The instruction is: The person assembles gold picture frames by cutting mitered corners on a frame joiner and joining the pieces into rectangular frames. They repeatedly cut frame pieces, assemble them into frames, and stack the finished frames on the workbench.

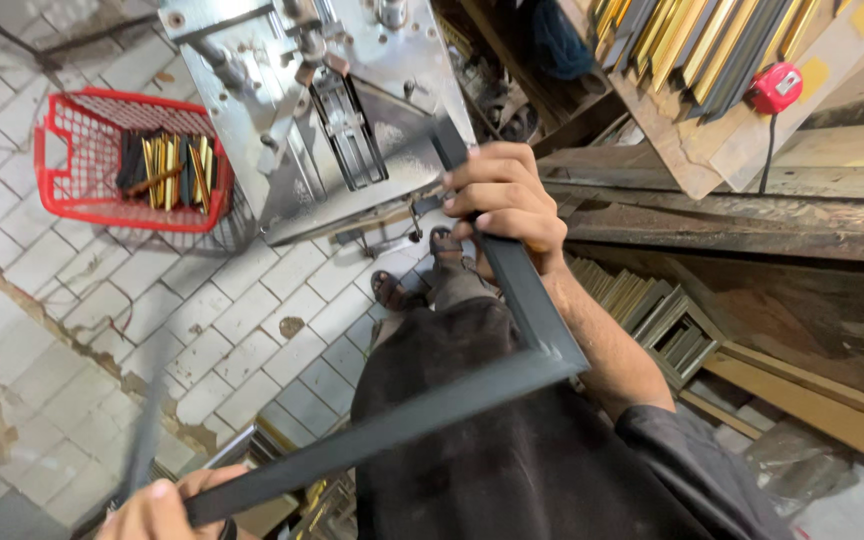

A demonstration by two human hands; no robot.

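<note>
A: Head view first: what do the hands have?

B: Both are on a dark grey picture frame (512,380), an open rectangle of thin moulding. The right hand (502,200) has its fingers (472,190) curled tight around one side rail, near the upper end. The left hand (157,510) is at the bottom edge of the view, its fingers closed on the end of the long rail that runs down from the mitred corner.

A: Where does that corner sit?

B: Below the right fingers and to their right, beside the right forearm, over the person's dark clothing. The frame is tilted, held in the air above the lap.

A: And the far end of the rail?

B: Just above the right fingers it reaches the metal joining machine (322,110), a silver plate with a clamp and black parts. Whether the rail touches it, I cannot tell.

A: What else lies around?

B: Left of the right fingers, well apart, a red mesh basket (72,190) stands on the tiled floor (202,310), holding gold and dark moulding offcuts (172,170). Right of the fingers and higher, moulding strips (702,40) lie stacked on wooden boards with a red tape measure (777,88) beside them. Under the fingers, a sandalled foot (442,242) rests on the floor.
</note>
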